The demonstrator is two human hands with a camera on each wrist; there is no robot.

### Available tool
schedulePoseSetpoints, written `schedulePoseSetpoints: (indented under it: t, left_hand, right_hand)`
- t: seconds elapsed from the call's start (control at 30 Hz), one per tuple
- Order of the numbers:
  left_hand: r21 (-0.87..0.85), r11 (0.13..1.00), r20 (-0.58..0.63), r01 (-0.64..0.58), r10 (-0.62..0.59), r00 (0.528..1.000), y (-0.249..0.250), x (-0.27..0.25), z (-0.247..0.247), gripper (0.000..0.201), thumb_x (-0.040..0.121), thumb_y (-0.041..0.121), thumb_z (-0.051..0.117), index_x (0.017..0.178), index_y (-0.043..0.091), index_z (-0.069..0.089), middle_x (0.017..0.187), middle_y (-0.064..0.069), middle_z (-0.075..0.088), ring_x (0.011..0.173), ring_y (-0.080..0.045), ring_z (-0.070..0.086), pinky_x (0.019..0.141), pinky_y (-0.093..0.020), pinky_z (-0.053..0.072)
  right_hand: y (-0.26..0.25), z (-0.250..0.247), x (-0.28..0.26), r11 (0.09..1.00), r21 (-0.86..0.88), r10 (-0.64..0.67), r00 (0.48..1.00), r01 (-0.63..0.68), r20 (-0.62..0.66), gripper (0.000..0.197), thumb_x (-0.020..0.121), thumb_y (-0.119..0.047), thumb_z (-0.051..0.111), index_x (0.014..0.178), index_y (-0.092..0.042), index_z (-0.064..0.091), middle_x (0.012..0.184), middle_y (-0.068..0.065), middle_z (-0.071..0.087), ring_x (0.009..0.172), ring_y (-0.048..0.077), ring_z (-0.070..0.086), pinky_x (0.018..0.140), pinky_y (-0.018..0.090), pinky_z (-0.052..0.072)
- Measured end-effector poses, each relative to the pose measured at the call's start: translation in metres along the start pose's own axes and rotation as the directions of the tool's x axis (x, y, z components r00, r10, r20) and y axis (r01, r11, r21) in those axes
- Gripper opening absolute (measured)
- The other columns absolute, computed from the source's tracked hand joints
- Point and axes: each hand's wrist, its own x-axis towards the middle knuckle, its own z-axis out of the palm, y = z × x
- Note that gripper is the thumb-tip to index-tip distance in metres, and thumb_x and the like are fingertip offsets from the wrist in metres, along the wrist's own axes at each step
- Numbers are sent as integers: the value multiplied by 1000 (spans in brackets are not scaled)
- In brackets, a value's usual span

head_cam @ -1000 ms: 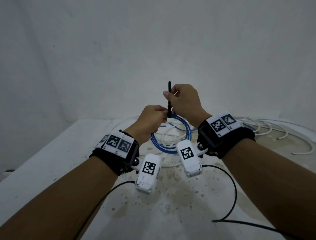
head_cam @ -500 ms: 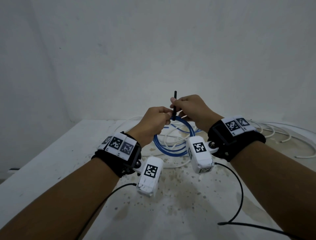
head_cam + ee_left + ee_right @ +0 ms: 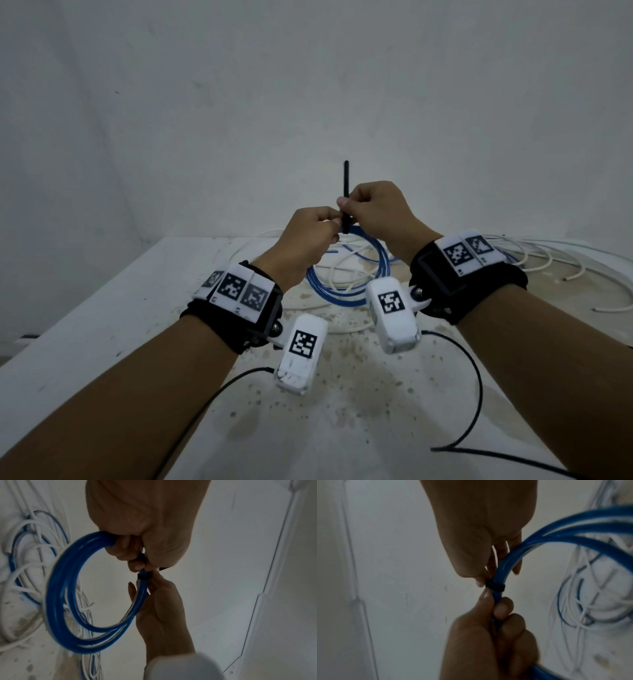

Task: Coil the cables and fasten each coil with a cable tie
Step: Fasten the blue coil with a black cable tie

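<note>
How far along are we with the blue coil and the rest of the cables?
Done: the blue cable coil is wound, and the black cable tie is looped round its strands. In hand: the left hand grips the coil while the right hand pinches the tie's tail, which points upward. Left: the white cables and another blue cable lie loose on the table.

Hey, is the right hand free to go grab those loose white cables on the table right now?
Probably not yet: the right hand pinches the black cable tie on the blue coil. The white cables lie unobstructed.
</note>
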Motion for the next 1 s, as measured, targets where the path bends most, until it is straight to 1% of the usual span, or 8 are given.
schedulePoseSetpoints:
  t: [0.07, 0.13, 0.3, 0.43, 0.57, 0.7, 0.8, 1.0]
  left_hand:
    - [44, 998, -3, -45, 45, 999, -1, 0, 0, 22, 99, 6, 46, 93, 9, 67, 58, 4, 50, 34, 1, 40, 38, -10, 28]
    - [66, 996, -6, -58, 58, 998, -3, 0, 0, 22, 100, 7, 46, 95, 9, 67, 59, 4, 50, 34, 1, 40, 38, -10, 28]
    - [70, 996, -10, -62, 63, 998, -6, 1, -1, 23, 100, 11, 47, 90, 13, 68, 58, 2, 49, 35, -1, 36, 39, -15, 26]
    - [205, 977, 6, -62, 63, 998, -9, 4, 1, 29, 100, 15, 49, 95, -5, 70, 62, -3, 50, 38, -2, 35, 44, -18, 28]
    - [179, 984, 40, -6, -1, 999, -15, 4, 1, 28, 99, 18, 50, 81, 4, 66, 59, 1, 48, 45, -11, 33, 46, -23, 25]
    - [184, 983, 41, 14, -22, 999, -19, 4, -2, 33, 99, 17, 49, 68, 12, 58, 58, -1, 47, 48, -13, 31, 47, -24, 24]
    - [109, 993, 42, 35, -40, 998, -22, 4, -4, 26, 99, 16, 49, 75, 13, 61, 61, -1, 47, 48, -12, 29, 47, -25, 21]
    - [45, 994, 61, 105, -107, 992, -25, 0, 1, 27, 98, 8, 44, 77, 15, 60, 55, 3, 46, 46, -10, 26, 41, -21, 20]
  right_hand:
    - [2, 1, 0, 979, 150, 136, 990, -141, 48, 25, 90, -20, 69, 77, 2, 68, 82, 16, 70, 75, 26, 67, 69, 32, 55]
    - [-1, 3, -3, 953, 226, 188, 979, -203, 85, 25, 92, -18, 67, 73, -1, 65, 88, 20, 71, 82, 34, 70, 73, 41, 61]
    - [-7, 4, -5, 938, 254, 222, 971, -236, 84, 23, 95, -16, 63, 80, 2, 61, 81, 19, 65, 65, 25, 67, 56, 31, 60]
    - [0, 10, -2, 837, 348, 394, 907, -421, 150, 19, 94, -9, 62, 84, 7, 60, 88, 24, 66, 72, 30, 70, 60, 38, 62]
    - [5, 20, -2, 910, 234, 333, 939, -343, 80, 26, 91, -10, 63, 88, 16, 62, 93, 32, 67, 79, 38, 71, 72, 52, 60]
    - [2, 24, -3, 905, 194, 363, 925, -379, 113, 13, 92, -14, 61, 89, -1, 61, 99, 22, 69, 75, 26, 69, 67, 38, 63]
    - [-1, 22, -4, 951, 120, 277, 957, -287, 89, 25, 95, -16, 59, 77, 1, 61, 82, 20, 68, 71, 30, 70, 64, 42, 62]
    - [11, 21, -16, 913, 274, 255, 947, -302, 193, 24, 99, -19, 57, 89, 2, 61, 79, 17, 64, 61, 21, 68, 60, 36, 62]
